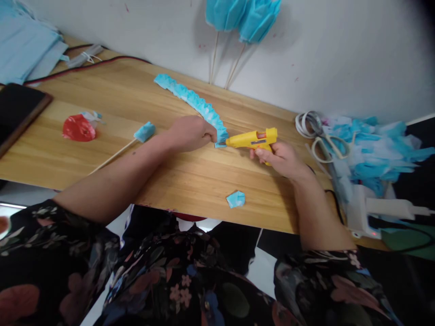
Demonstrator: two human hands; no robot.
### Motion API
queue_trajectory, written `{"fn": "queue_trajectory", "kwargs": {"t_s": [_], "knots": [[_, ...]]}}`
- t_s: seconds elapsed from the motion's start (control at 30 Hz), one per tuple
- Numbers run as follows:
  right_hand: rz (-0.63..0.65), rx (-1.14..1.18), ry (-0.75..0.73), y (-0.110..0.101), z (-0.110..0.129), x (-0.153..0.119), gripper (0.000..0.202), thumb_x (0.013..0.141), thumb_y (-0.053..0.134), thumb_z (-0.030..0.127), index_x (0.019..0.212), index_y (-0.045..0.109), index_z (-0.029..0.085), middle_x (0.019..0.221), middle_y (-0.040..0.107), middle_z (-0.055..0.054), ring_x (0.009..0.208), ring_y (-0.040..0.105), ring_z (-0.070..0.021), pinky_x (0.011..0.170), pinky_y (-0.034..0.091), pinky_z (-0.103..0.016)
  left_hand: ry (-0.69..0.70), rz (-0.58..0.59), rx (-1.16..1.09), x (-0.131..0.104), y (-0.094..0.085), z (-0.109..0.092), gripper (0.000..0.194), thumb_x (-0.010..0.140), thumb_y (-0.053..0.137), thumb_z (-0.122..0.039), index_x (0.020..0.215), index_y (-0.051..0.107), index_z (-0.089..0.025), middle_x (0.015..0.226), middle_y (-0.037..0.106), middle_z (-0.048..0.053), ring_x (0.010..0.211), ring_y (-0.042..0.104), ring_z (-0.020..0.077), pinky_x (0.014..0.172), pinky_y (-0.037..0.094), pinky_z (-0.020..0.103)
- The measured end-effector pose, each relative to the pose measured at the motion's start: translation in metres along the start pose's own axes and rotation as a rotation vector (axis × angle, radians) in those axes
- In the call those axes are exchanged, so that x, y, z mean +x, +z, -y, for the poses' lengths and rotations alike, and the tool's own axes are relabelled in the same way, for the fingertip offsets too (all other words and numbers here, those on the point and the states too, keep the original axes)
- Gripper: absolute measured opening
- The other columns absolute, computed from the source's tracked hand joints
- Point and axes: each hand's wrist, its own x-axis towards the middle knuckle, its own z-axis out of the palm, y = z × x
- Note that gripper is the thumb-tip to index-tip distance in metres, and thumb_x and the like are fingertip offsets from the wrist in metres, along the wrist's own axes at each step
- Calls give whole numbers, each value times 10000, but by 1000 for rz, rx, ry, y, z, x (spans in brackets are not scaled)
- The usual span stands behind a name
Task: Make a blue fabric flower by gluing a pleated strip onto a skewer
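Observation:
A pleated light-blue strip (190,96) runs in a curve across the wooden table. My left hand (192,133) is closed at its near right end, fingers pinched on the edge. From the right, my right hand (280,157) grips a yellow hot glue gun (249,139), its nozzle touching or almost touching that same end of the strip. Left of my left hand lies a wooden stick (113,156) with a small blue rolled piece (145,131) on its tip. A small folded blue scrap (235,199) rests near the front edge, below the glue gun.
Two blue fabric flowers (243,18) on sticks lean against the wall. Scissors (329,149), a tape roll (306,124), blue-white scraps (377,149) and a white power strip (362,213) crowd the right. A phone (20,113), red wrapper (79,127) and blue sheets (27,45) lie left.

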Motion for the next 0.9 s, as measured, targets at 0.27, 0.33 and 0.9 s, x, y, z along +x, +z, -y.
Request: {"fn": "queue_trajectory", "kwargs": {"t_s": [0.27, 0.33, 0.9], "knots": [[-23, -78, 11, -1, 1, 0, 519, 916, 544, 690, 739, 683, 221, 733, 691, -47, 626, 565, -175, 585, 438, -300, -4, 46, 6, -1, -3, -4, 424, 930, 464, -159, 1143, 819, -255, 1179, 801, 23, 1055, 728, 233, 894, 501, 317], [-27, -86, 1, -1, 2, 0, 508, 921, 540, 673, 745, 684, 218, 715, 675, -41, 625, 560, -173, 589, 427, -298, -7, 42, 3, -1, -3, -4, 420, 929, 470, -160, 1138, 821, -261, 1169, 804, 21, 1052, 731, 229, 890, 497, 311], [-32, -154, 89, -16, 20, -6, 375, 854, 567, 516, 726, 676, 181, 680, 651, -54, 619, 541, -168, 601, 390, -295, 35, -19, 7, 0, 2, 3, 397, 904, 476, -191, 1055, 825, -305, 1098, 816, -33, 964, 725, 175, 779, 473, 246]]}}
